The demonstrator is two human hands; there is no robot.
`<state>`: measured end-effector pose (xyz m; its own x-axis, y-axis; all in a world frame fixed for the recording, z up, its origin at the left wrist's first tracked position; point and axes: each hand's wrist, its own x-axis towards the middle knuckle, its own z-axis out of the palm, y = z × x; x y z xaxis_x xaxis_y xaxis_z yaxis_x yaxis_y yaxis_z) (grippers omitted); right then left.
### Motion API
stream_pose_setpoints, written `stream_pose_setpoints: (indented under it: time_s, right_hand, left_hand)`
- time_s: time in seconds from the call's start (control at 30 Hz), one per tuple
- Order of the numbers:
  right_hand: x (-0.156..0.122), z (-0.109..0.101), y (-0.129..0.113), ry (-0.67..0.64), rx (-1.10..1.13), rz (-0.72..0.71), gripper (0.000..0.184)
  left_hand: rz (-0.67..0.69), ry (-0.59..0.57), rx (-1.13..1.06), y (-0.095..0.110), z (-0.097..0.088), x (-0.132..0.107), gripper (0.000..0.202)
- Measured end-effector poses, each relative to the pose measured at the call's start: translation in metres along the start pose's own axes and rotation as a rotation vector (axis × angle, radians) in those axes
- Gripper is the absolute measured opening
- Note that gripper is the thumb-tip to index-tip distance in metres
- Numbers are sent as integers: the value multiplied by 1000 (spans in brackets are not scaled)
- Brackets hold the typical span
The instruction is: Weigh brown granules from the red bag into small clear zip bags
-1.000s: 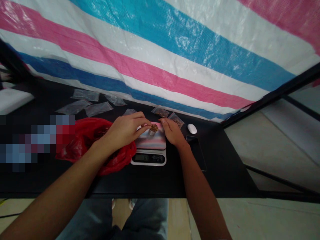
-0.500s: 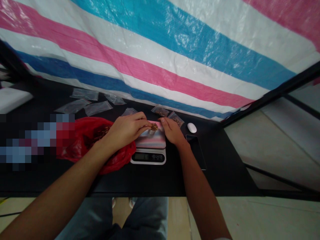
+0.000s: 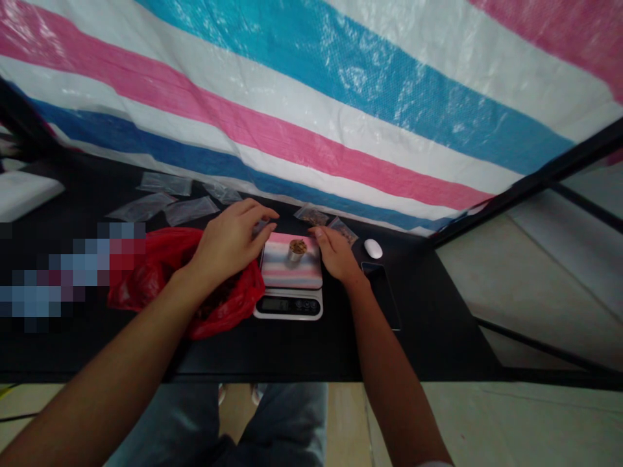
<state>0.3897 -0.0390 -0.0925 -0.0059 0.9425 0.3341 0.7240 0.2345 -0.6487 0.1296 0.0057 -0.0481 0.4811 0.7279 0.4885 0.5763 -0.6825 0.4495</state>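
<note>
A small cup (image 3: pixel 297 250), heaped with brown dried pieces, is seen standing upright on the platform of a digital kitchen scale (image 3: pixel 291 285). The cup lies between the two hands, just beside the fingertips of each and touched by neither.

The left hand (image 3: pixel 228 243) is held loosely open, fingers bent and slightly spread, with nothing gripped; its fingertips are at the platform's far left corner. The right hand (image 3: pixel 335 254) is laid flat and open along the platform's right edge, with nothing held; whether the edge is touched cannot be told.

The cup is judged to be very light, stiff enough for a gentle pinch, and easily tipped, since its loose filling rises above the rim. It is best taken low on its side wall, from both sides.

A red plastic bag (image 3: pixel 156 272) lies under the left wrist.
</note>
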Motion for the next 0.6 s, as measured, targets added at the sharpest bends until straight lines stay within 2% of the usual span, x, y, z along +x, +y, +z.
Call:
stream_pose_setpoints:
  time_s: [0.07,0.13,0.23,0.33,0.43,0.6]
  right_hand:
    - [-1,-3,-3,8,59,-34,39]
    - [-3,-8,-7,-23,102,-88,32]
    - [-7,-13,-14,-88,85,-159,36]
    - [-11,-16,-20,-134,39,-196,48]
    - [-12,-18,-27,-157,12,-192,49]
    - [-13,-19,-40,-175,-65,-151,37]
  left_hand:
    - [-71,19,67,-9,3,2,42]
    - [-101,-13,128,-18,8,2,55]
    - [-129,-81,170,-27,17,2,68]
    - [-158,-143,136,-34,22,4,60]
    - [-167,-153,46,-43,25,9,48]
    - [-244,-115,72,-54,27,14,64]
